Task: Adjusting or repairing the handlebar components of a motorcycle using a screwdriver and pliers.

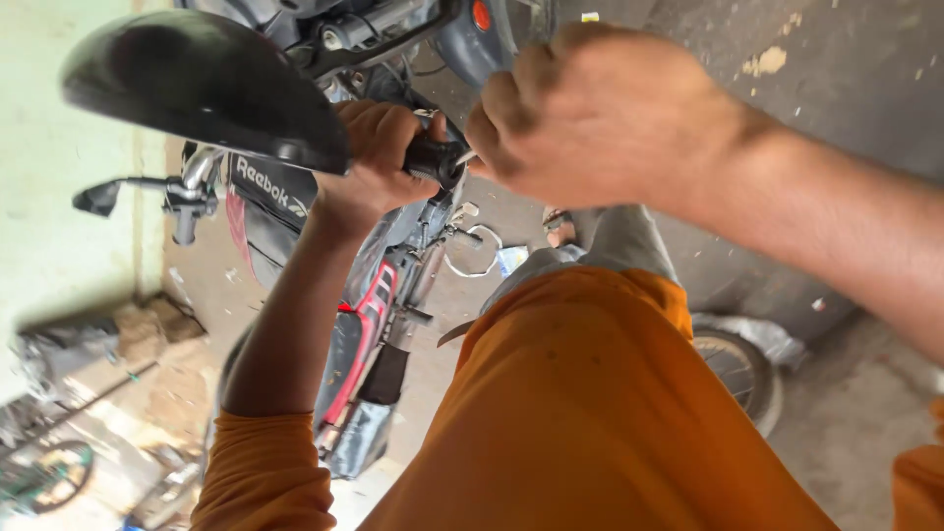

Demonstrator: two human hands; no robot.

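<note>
Orange shirt (590,413) fills foreground. Left hand (379,157) wrapped tight round the black handlebar grip (436,159) of the motorcycle (374,324). Right hand (600,113) fisted at the grip's end, contents hidden. Risk: bike tips if bars twist; mirror (197,84) crowds the view.

A round black mirror (202,88) fills the upper left, seen from its dark back. Below it a chrome brake lever (128,187) with a black tip sticks out to the left. A black cloth (270,197) with white lettering hangs beside a red and black fuel tank (364,324). A small metal ring (474,251) dangles near the middle. An orange reflector (481,15) sits at the top. A spoked wheel (737,369) lies low on the right on the grey concrete floor (836,88). Rubble and crumpled grey sheeting (59,354) are heaped along the pale green wall (59,246).
</note>
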